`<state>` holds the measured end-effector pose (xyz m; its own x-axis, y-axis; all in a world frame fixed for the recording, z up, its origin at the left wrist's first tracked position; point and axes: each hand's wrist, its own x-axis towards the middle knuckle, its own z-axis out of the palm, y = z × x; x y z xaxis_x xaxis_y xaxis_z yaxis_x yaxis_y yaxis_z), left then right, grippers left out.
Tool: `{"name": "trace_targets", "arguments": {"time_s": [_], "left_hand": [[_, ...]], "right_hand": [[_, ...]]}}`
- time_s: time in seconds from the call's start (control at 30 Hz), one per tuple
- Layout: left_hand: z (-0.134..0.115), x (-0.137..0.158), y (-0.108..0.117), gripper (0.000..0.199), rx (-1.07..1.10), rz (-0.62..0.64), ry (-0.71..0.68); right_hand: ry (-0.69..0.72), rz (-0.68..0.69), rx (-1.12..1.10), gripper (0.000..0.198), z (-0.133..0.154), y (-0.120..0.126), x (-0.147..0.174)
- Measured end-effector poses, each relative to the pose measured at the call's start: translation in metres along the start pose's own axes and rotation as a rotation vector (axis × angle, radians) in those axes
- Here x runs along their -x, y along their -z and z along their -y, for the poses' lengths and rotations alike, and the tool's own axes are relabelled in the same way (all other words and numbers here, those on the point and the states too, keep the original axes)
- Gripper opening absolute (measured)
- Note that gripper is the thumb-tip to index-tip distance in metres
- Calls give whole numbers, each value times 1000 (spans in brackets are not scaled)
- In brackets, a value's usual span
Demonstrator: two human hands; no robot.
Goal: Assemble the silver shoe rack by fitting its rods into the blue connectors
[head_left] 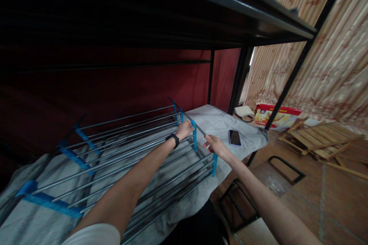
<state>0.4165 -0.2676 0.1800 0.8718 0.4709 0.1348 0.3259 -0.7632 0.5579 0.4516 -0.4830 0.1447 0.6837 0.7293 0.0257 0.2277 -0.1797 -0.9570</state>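
Note:
A rack of thin metal tubes [120, 160] joined by blue plastic brackets [214, 164] lies across the bed. My left hand [184, 130], with a black band on its wrist, is closed at one blue bracket [195, 138] on the rack's far right side. A dark grey rod [198, 127] runs through the tops of several brackets on that side. My right hand [215, 146] pinches the near end of this rod between thumb and fingers. More blue brackets [51, 201] hold the tubes at the left end.
A phone [235, 138] lies on the grey sheet [207, 113]. The dark upper bunk [172, 11] hangs low overhead, with a black post [290, 72] at right. On the floor are a folded wooden slatted piece [324, 138], a red-yellow box [276, 116] and a black metal frame [238, 203].

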Motion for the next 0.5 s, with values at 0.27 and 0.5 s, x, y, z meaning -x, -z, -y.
{"name": "trace_targets", "arguments": {"time_s": [0.27,0.5], "left_hand": [[-2,3,0,12,-88,-12,-67],[-8,11,4,17,-166,20,-117]], "right_hand": [[-35,10,6,62,7,4,4],[-115,-1,-109,66,17,6,8]]}}
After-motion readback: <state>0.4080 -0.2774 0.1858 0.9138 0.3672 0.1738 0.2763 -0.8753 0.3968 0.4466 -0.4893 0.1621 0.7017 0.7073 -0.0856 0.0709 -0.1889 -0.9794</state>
